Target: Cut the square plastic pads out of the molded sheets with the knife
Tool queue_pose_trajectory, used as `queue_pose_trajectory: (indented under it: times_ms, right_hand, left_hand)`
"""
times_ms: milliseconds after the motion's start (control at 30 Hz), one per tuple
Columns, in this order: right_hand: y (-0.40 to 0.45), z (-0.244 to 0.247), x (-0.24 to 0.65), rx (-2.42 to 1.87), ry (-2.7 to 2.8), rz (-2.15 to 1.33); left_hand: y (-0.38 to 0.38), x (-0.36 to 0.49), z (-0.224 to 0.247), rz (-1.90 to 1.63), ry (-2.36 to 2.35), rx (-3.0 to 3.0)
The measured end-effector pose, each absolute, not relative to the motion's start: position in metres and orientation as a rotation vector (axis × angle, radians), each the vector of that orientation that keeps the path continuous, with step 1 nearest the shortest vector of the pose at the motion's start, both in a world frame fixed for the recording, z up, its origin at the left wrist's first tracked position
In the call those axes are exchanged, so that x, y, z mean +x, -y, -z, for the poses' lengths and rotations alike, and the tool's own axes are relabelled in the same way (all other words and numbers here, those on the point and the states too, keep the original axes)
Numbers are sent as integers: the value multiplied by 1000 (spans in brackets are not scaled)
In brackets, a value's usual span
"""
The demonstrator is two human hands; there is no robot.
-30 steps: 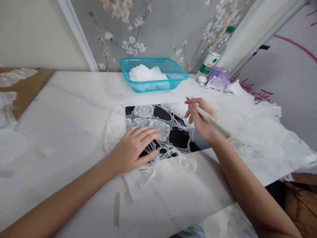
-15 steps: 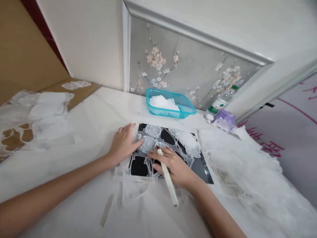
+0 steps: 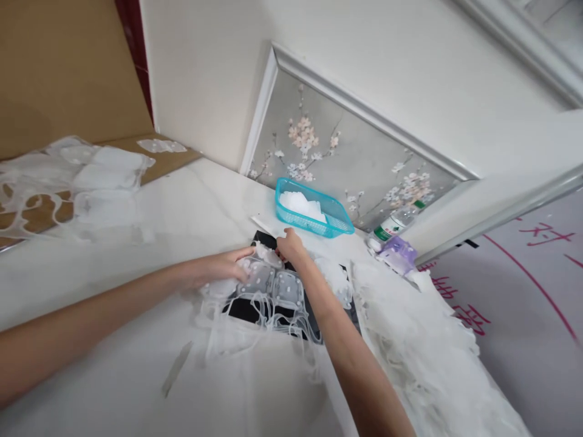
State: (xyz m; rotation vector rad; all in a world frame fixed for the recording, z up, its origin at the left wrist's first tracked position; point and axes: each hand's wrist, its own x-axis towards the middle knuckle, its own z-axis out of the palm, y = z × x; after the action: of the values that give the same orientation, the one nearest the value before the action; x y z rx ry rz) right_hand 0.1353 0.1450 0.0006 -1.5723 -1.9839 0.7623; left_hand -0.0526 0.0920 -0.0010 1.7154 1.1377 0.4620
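Note:
My left hand (image 3: pixel 230 267) is at the left edge of the translucent sheet, its fingers closed on a raised clear plastic piece (image 3: pixel 268 255). The sheet's rounded grey panels (image 3: pixel 288 288) carry small white dots and lie over a black board (image 3: pixel 241 309). My right hand (image 3: pixel 290 246) is curled at the board's far edge, beside that raised piece. A white pen-like stick (image 3: pixel 263 225) points up and left from its fingers; its other end is hidden. Stringy clear offcuts (image 3: pixel 268 318) hang over the board's near edge. White pieces (image 3: pixel 334 276) lie at its right side.
Behind the board stands a blue basket (image 3: pixel 314 226) with white pieces in it. A bottle (image 3: pixel 398 221) and a purple packet (image 3: pixel 396 255) are by the wall. Piled white sheets (image 3: pixel 410 340) spread along the right; clear plastic pieces (image 3: pixel 107 182) lie at left.
My right hand has moved to the board's far edge, and the stick now points away from me. My left hand has closed on the plastic, where a piece has risen. The view has tilted.

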Motion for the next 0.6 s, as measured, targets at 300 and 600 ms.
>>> queue_pose_trajectory:
  times_ms: [300, 600]
  right_hand:
    - [-83, -14, 141, -1091, 2108, -575]
    - [-76, -33, 133, -1191, 1987, -1057]
  left_hand:
    - [-85, -46, -3, -788, -965, 1006]
    - [-78, -40, -2, -849, -983, 1022]
